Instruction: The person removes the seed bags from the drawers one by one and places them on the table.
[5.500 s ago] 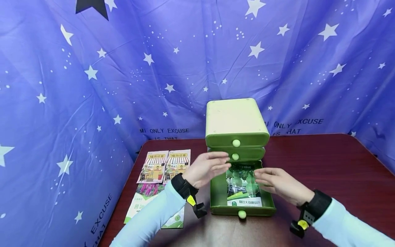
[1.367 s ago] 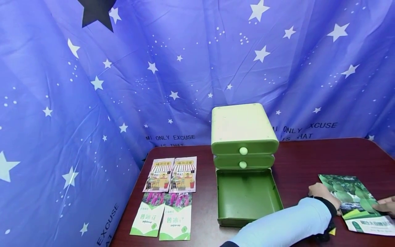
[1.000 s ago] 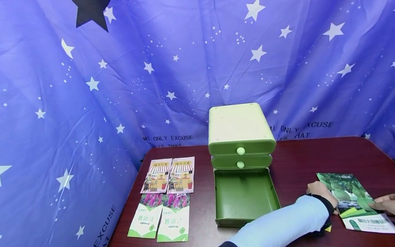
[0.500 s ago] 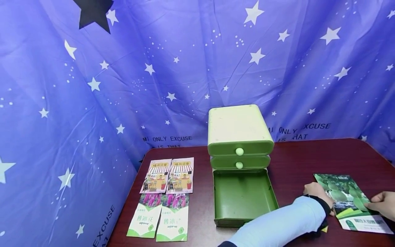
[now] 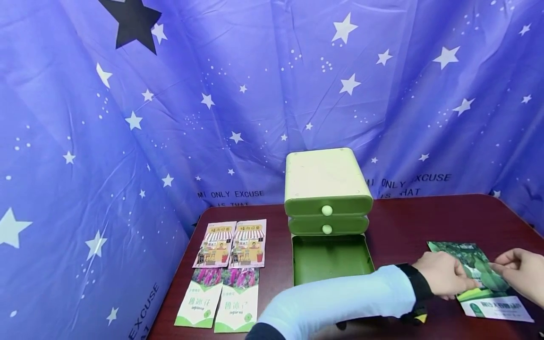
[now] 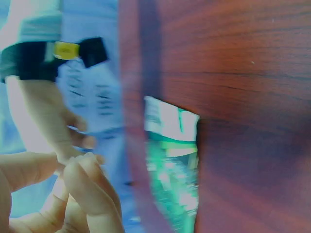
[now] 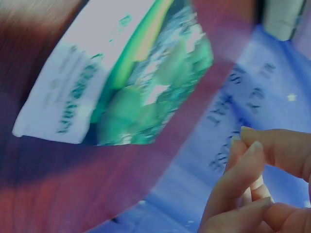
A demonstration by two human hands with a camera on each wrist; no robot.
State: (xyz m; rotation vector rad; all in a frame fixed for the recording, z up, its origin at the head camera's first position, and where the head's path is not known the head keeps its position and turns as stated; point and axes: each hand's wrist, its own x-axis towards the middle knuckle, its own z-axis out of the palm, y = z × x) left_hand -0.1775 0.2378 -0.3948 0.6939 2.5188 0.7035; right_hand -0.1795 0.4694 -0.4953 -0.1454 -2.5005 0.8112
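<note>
A green seed packet (image 5: 495, 307) with a white lower band lies flat on the table at the right of the head view. Both hands are raised over it, each with loosely bent fingers and holding nothing. My left hand (image 5: 446, 276) reaches across from the left and overlaps the packet's left edge in this view. At its right edge is my right hand (image 5: 520, 271), thumb and fingertips close together. The right wrist view shows the packet (image 7: 141, 82) apart from the right fingertips (image 7: 252, 148). In the left wrist view, the left fingers (image 6: 92, 189) overlap the other hand (image 6: 43, 116).
A green drawer box (image 5: 327, 174) stands mid-table, its bottom drawer (image 5: 331, 259) pulled out and partly behind the left sleeve (image 5: 340, 297). On the left lie two pink packets (image 5: 248, 243) above two white-and-green packets (image 5: 238, 302). A blue star-patterned curtain (image 5: 255, 94) hangs behind the table.
The green packet, in the bottom drawer at first, now lies on the table to the right. Both hands, at its edges half a second ago, have come up off it.
</note>
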